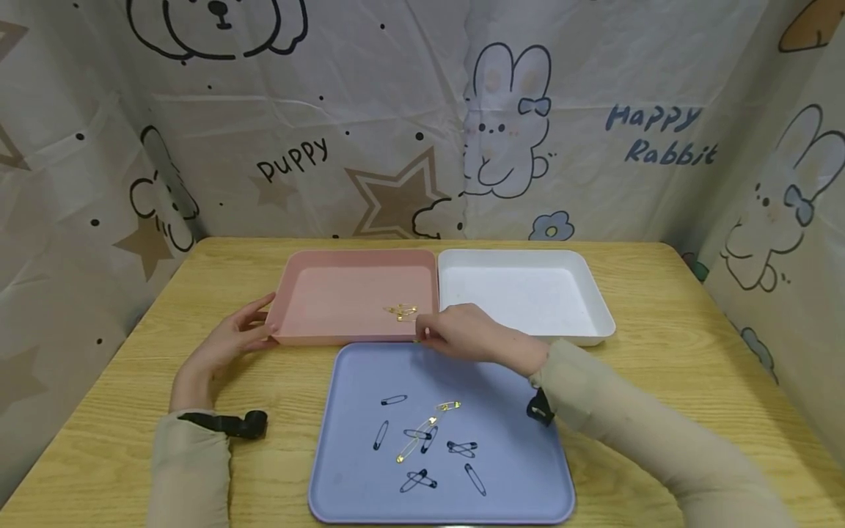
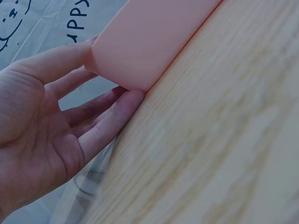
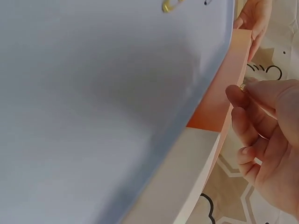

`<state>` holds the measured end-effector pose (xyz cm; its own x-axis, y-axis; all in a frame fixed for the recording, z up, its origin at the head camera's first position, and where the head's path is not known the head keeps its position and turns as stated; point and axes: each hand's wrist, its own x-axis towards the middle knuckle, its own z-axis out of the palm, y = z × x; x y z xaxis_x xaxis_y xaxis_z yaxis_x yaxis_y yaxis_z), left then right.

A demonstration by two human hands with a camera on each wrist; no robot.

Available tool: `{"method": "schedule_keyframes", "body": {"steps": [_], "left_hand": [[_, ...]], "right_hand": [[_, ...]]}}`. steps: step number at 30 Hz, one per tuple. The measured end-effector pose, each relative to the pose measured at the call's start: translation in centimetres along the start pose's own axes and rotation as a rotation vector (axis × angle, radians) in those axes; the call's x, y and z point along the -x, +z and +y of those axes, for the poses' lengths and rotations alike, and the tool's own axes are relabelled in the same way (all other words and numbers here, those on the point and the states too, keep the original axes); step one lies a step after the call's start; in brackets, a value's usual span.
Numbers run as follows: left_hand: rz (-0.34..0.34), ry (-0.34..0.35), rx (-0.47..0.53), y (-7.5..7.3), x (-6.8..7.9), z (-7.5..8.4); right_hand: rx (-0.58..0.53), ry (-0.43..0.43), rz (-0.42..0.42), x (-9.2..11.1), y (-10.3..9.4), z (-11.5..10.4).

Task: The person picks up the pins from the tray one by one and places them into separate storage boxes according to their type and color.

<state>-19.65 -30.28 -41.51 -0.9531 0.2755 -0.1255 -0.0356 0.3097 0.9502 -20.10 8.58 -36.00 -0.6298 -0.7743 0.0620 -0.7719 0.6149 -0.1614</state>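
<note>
My right hand (image 1: 462, 331) is over the near right corner of the pink tray (image 1: 356, 339). Between its thumb and index fingertip it pinches a gold safety pin (image 3: 243, 87), mostly hidden by the fingers. Several gold safety pins (image 1: 403, 311) lie together inside the pink tray, close to that hand. At the tray's near left corner, my left hand (image 1: 227, 345) touches the outer wall with extended fingers (image 2: 110, 119). Nearer me, a blue tray (image 1: 343, 411) bears several black safety pins (image 1: 475, 479) and a few gold safety pins (image 1: 408, 449), some overlapping.
A white tray (image 1: 521, 290) stands against the pink tray's right side, behind the blue one. All three are on a wooden table (image 1: 264, 484). A printed cloth (image 1: 396, 110) hangs behind the table and along both sides.
</note>
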Motion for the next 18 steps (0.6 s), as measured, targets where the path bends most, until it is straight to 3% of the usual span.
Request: {"method": "schedule_keyframes", "body": {"steps": [18], "left_hand": [[0.006, -0.014, -0.009, 0.0, 0.0, 0.1]], "right_hand": [[-0.023, 0.118, -0.014, -3.6, 0.0, 0.9]]}}
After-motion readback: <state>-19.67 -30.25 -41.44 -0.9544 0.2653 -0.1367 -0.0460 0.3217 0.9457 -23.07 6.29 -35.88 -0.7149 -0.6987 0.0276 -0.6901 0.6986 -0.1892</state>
